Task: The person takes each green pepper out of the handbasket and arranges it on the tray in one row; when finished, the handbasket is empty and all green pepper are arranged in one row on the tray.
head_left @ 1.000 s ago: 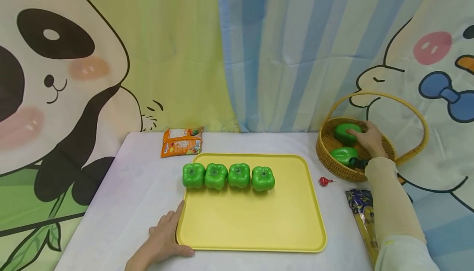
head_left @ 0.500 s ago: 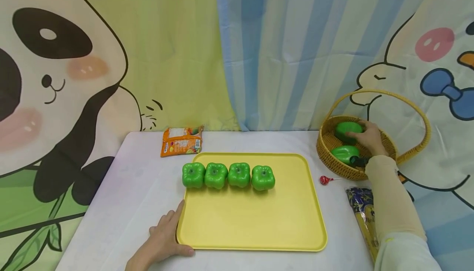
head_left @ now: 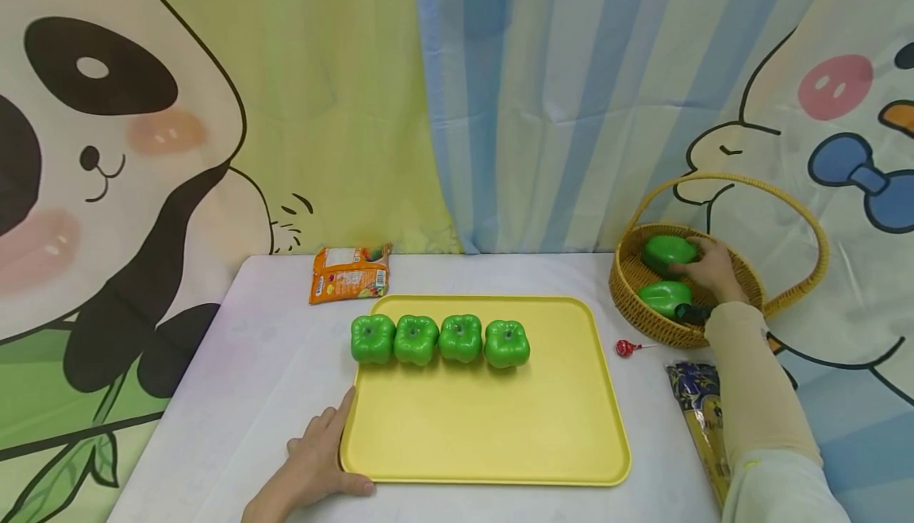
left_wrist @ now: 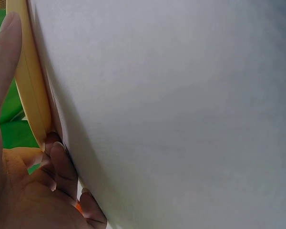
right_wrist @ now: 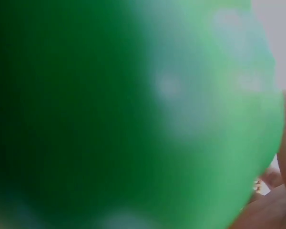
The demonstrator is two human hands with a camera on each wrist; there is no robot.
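On the yellow tray, several green bell peppers stand in a row along the back left. My left hand rests at the tray's front left corner, its index finger along the left edge and its thumb at the front edge. In the left wrist view the thumb lies by the yellow rim. My right hand reaches into the wicker basket and grips a green bell pepper there. Its green surface nearly fills the right wrist view. Another green pepper lies nearer in the basket.
A red lollipop lies between tray and basket. An orange snack packet sits behind the tray's left corner. At the right, a gold and dark blue packet is partly under the right forearm. The basket's tall handle arches over the hand.
The pepper in my right hand has turned and shifted slightly left within the basket. My left hand and the tray stay where they were.
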